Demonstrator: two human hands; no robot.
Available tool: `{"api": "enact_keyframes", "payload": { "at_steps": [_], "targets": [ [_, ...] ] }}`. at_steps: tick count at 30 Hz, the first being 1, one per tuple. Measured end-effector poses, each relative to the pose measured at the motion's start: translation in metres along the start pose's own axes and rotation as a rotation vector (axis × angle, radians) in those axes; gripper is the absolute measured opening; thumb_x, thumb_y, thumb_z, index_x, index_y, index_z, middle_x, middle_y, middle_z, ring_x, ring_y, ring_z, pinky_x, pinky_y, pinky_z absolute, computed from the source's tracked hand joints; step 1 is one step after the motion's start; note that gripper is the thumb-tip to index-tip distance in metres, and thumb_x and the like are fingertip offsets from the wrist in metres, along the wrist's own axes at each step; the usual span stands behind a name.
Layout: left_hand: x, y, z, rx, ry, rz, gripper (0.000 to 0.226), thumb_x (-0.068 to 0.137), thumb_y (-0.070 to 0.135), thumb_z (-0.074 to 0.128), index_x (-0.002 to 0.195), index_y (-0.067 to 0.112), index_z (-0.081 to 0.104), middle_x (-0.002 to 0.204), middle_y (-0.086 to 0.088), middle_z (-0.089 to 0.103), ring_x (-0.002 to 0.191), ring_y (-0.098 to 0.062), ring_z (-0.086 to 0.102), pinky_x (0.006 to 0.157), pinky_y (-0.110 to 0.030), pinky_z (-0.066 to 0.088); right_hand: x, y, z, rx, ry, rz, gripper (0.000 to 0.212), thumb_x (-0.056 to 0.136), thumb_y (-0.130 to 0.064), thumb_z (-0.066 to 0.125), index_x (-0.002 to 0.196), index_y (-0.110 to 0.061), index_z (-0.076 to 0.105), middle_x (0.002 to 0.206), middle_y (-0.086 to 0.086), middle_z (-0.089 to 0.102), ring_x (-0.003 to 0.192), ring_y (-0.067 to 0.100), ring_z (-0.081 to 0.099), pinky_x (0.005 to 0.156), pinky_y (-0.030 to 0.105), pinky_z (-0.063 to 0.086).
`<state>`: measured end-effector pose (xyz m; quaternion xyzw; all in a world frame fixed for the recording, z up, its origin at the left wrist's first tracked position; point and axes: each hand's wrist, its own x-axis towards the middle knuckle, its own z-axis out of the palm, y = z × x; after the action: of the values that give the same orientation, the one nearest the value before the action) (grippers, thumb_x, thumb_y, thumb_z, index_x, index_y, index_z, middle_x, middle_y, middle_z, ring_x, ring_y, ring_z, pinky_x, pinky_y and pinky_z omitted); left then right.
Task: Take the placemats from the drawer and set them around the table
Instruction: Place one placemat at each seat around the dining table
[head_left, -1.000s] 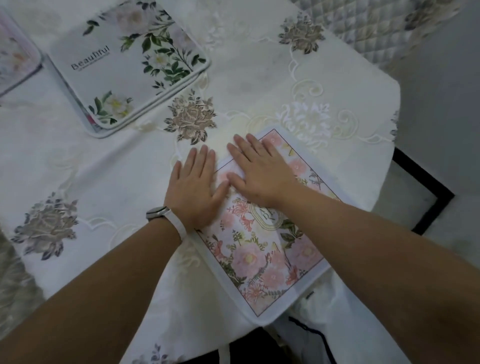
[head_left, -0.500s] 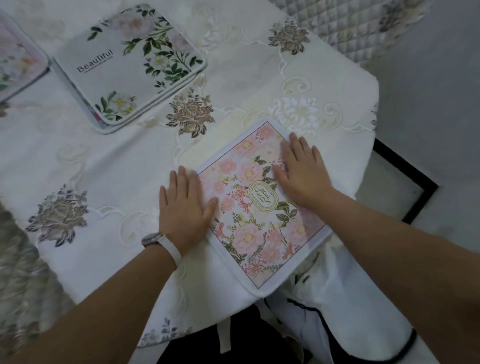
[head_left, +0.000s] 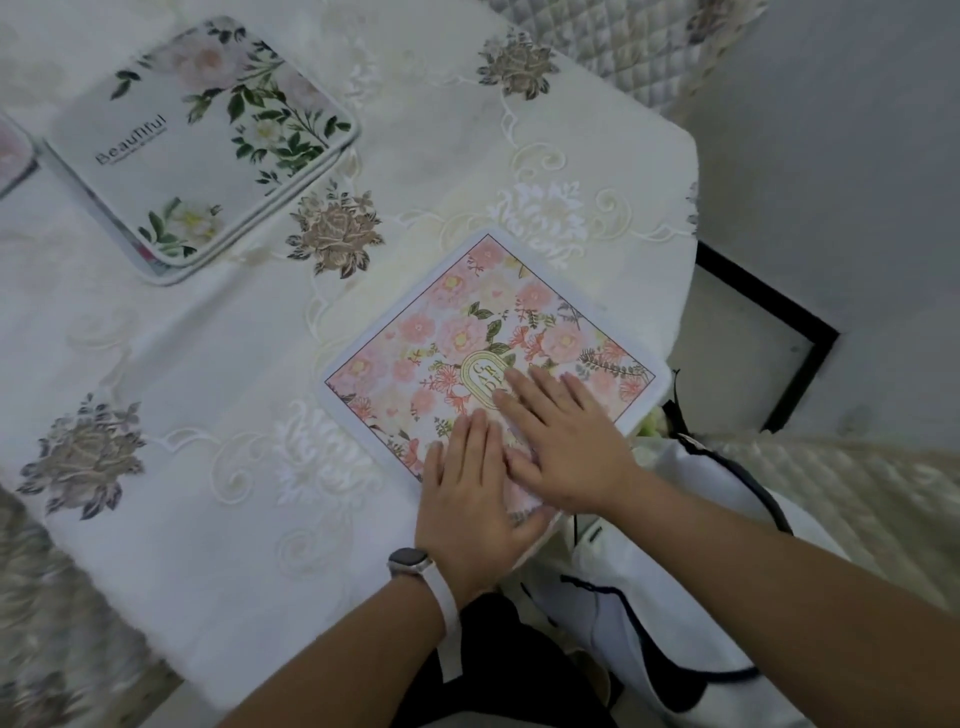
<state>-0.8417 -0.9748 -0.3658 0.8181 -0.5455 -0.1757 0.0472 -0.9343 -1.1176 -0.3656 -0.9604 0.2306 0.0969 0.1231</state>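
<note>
Left hand (head_left: 467, 504) and right hand (head_left: 569, 452) press straight fingers (head_left: 470, 431) flat on the pink placemat (head_left: 457, 332). It lies skewed by the desk (head_left: 208, 483) corner.

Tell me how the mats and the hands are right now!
pink flower placemat: flat on the table, near corner at the edge, under both hands.
green leaf placemat: lying flat, untouched.
left hand: fingers straight, pressing the pink flower placemat.
right hand: fingers straight, pressing it beside the left hand.
watch: strapped on the left wrist.
</note>
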Motion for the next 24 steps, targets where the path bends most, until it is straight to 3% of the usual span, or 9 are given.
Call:
{"api": "enact_keyframes", "payload": {
  "at_steps": [8, 14, 20, 22, 24],
  "targets": [
    [0.05, -0.046, -0.031, 0.09, -0.03, -0.124, 0.101, 0.08, 0.085, 0.019, 0.155, 0.021, -0.003, 0.163, 0.0, -0.01, 0.149, -0.021, -0.012, 0.12, -0.049, 0.0, 0.033, 0.053, -0.018, -0.028, -0.009, 0.11, 0.068, 0.097, -0.059, 0.021, 0.157, -0.03, 0.009, 0.165, -0.003, 0.001, 0.152, 0.019, -0.001, 0.122, 0.046, 0.001],
    [0.08, -0.086, -0.044, 0.065, 0.075, -0.19, 0.09, 0.088, 0.077, 0.021, 0.156, 0.021, 0.002, 0.164, -0.001, -0.001, 0.15, -0.021, -0.005, 0.12, -0.048, 0.003, 0.072, 0.085, -0.034, -0.012, 0.003, 0.097, 0.067, 0.099, -0.058, 0.017, 0.157, -0.029, 0.002, 0.165, -0.003, -0.005, 0.151, 0.019, -0.006, 0.122, 0.044, 0.0],
    [0.096, -0.113, -0.061, 0.025, 0.07, -0.232, 0.079, 0.091, 0.068, 0.019, 0.156, 0.025, 0.005, 0.164, -0.001, 0.002, 0.15, -0.02, -0.002, 0.12, -0.046, 0.005, 0.1, 0.104, -0.051, 0.032, 0.005, 0.109, 0.062, 0.101, -0.051, 0.019, 0.157, -0.028, 0.009, 0.165, -0.001, 0.003, 0.152, 0.02, -0.001, 0.122, 0.042, 0.0],
    [0.094, -0.12, -0.069, -0.012, 0.049, -0.213, 0.076, 0.092, 0.064, 0.021, 0.156, 0.025, 0.011, 0.164, -0.001, 0.006, 0.15, -0.019, 0.001, 0.121, -0.044, 0.006, 0.102, 0.099, -0.06, 0.047, 0.003, 0.129, 0.059, 0.101, -0.046, 0.022, 0.156, -0.023, 0.019, 0.164, 0.003, 0.014, 0.15, 0.026, 0.011, 0.122, 0.045, 0.008],
    [0.087, -0.124, -0.08, -0.059, 0.059, -0.193, 0.074, 0.091, 0.06, 0.027, 0.152, 0.019, 0.027, 0.161, -0.007, 0.021, 0.149, -0.025, 0.014, 0.119, -0.046, 0.015, 0.101, 0.087, -0.069, 0.084, 0.042, 0.09, 0.051, 0.098, -0.038, 0.031, 0.138, -0.01, 0.046, 0.145, 0.014, 0.045, 0.132, 0.034, 0.042, 0.11, 0.05, 0.035]
  ]
}}
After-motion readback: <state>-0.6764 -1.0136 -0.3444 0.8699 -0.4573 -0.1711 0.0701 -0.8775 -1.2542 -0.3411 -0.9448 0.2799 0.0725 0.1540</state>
